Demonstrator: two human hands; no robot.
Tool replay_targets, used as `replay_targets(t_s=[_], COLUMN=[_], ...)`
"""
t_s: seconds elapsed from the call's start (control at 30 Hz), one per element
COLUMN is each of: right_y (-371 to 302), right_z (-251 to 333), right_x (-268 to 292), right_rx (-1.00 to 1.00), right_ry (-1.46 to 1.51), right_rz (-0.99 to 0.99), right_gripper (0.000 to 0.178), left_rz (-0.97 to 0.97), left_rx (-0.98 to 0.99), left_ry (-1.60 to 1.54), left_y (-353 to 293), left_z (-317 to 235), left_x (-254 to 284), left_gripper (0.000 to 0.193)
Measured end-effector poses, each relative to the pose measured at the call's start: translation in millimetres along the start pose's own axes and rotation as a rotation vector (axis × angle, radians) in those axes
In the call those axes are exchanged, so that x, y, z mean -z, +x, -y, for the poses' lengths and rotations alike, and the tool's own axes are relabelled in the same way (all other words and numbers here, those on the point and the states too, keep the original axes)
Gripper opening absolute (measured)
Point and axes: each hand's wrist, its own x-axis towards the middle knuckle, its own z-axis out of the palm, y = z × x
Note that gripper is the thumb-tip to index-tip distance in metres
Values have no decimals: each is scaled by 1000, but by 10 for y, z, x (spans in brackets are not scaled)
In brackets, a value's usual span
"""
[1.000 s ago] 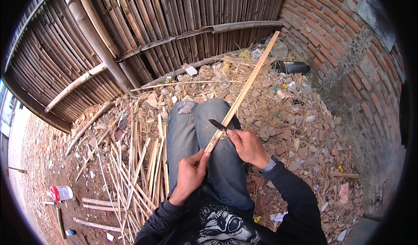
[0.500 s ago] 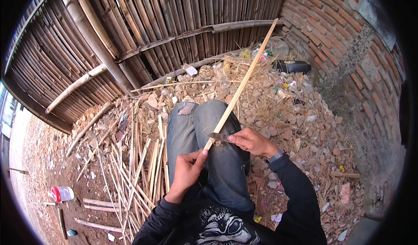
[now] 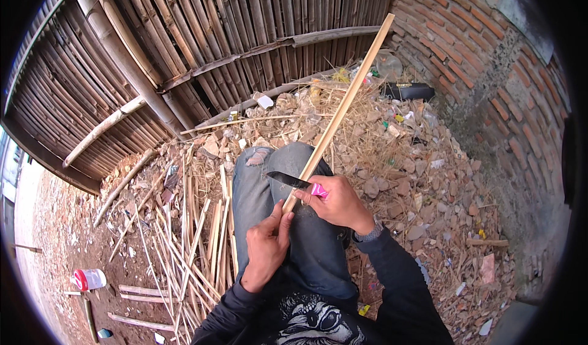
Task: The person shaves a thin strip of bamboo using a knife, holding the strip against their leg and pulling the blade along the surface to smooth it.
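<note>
A long, pale bamboo strip [image 3: 349,97] slants up and away from my lap, its near end over my right knee. My left hand [image 3: 267,244] grips that near end between thumb and fingers. Just above it, my right hand [image 3: 342,204] is closed around the pink handle of a knife [image 3: 286,178]. The dark blade lies across the strip and points left, its tip over my jeans [image 3: 254,173]. My right thumb rests close to the strip, beside the blade.
Many split bamboo strips [image 3: 214,235] lie in a pile left of my legs. A clear tub with a red lid [image 3: 89,279] is farther left. Rubble and dry straw [image 3: 392,161] cover the ground, with a bamboo wall [image 3: 245,20] ahead and a brick wall [image 3: 514,106] at right.
The knife has turned so its blade reaches farther left across the strip, and its pink handle now shows. My right hand has shifted slightly left. The strip's far end has risen slightly.
</note>
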Motion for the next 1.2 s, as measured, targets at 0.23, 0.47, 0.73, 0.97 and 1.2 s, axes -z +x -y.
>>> replay_targets(t_s=[0.23, 0.47, 0.73, 0.97, 1.2], right_y=[61, 54, -101, 21, 337], right_z=[-193, -312, -335, -708, -723], right_x=[84, 52, 448, 960, 1132], right_rx=[102, 15, -350, -261, -177], right_ry=[96, 409, 763, 111, -463], right_rz=[183, 289, -49, -628, -573], right_gripper=[10, 24, 24, 44, 49], left_rz=[203, 585, 420, 562, 601], left_rx=[199, 647, 892, 581, 620], left_ry=[-317, -908, -1057, -624, -514], left_y=[23, 207, 84, -306, -479], left_z=[90, 218, 367, 642, 768], left_x=[36, 289, 616, 804, 1311], left_gripper=[32, 33, 54, 36, 36])
